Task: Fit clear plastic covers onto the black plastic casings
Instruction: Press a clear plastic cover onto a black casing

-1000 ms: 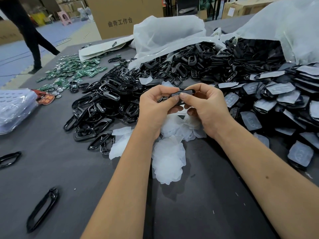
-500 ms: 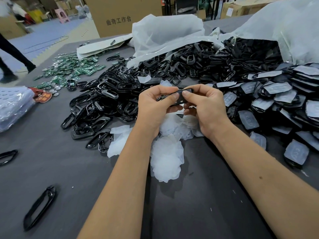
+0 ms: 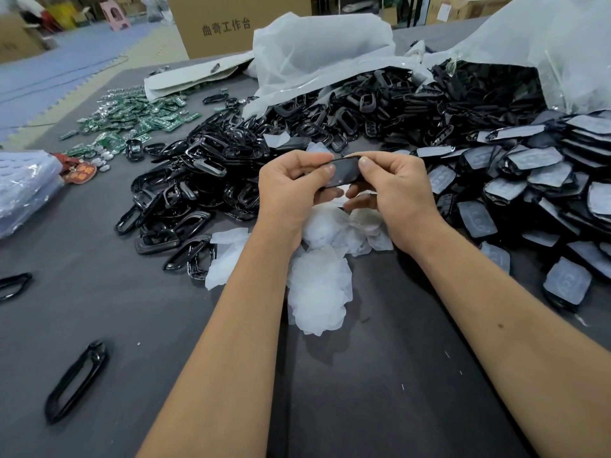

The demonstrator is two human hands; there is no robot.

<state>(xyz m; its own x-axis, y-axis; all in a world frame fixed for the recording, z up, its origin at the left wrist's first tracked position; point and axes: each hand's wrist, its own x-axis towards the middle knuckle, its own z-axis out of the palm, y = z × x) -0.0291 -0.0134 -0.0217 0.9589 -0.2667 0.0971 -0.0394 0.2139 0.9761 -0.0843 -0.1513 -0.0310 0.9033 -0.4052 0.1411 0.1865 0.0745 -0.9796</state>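
Both hands hold one black plastic casing above the table's middle. My left hand pinches its left end between thumb and fingers. My right hand pinches its right end, thumb on the top edge. Whether a clear cover sits on this casing cannot be told. Below the hands lies a loose heap of clear plastic covers. A big pile of black casing frames spreads to the left and behind. Casings with covers fitted are stacked at the right.
Green circuit boards lie at the far left. White plastic bags sit behind the piles, a clear bag at the left edge. Single black frames lie on the grey table near me. A cardboard box stands beyond.
The casing has tilted so its broad face turns toward me. Both hands stayed in place, fingers shifting slightly along its ends. A person in the far left background walked out of view.
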